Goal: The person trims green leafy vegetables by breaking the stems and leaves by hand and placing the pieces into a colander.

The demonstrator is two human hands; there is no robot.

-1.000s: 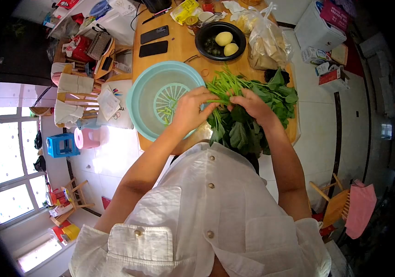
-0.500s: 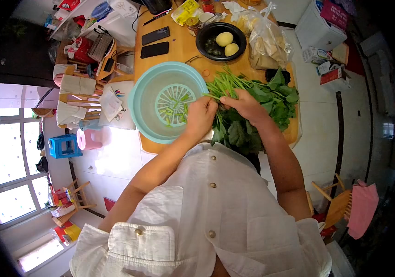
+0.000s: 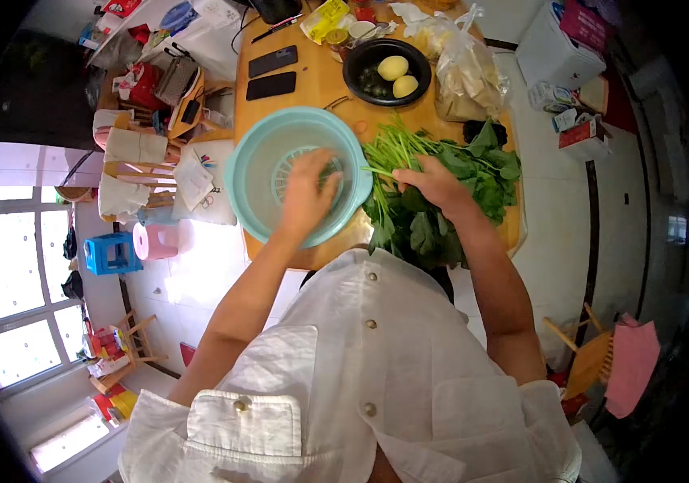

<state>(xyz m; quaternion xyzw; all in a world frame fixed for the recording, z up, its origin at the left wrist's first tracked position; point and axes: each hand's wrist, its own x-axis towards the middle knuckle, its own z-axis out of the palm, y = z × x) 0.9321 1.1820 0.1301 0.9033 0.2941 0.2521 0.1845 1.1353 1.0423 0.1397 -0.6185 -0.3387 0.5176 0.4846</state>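
My left hand point(image 3: 307, 193) is over the light blue basin point(image 3: 241, 173), its thumb apart from the fingers and nothing visible in its grasp. Part of the basket-like grid point(image 3: 282, 179) in the basin's bottom shows around that hand. To the right, my right hand point(image 3: 433, 183) pinches a leafy green stalk point(image 3: 380, 171), whose pale cut end points toward the basin rim. Around and beneath this hand spreads a heap of leafy greens point(image 3: 493, 165), with light green stems bunched at its left and darker leaves hanging over the table's front edge.
A black bowl point(image 3: 351, 80) with two peeled yellowish potatoes point(image 3: 393, 68) stands behind the greens. Beside it is a clear plastic bag point(image 3: 469, 84). Two dark phones point(image 3: 271, 85) lie on the wooden table point(image 3: 312, 90). Chairs point(image 3: 131, 149) stand left.
My left hand has left the stalk beside my right hand and moved left over the basin, its fingers loosened. My right hand stays by the greens, still gripping a stalk.
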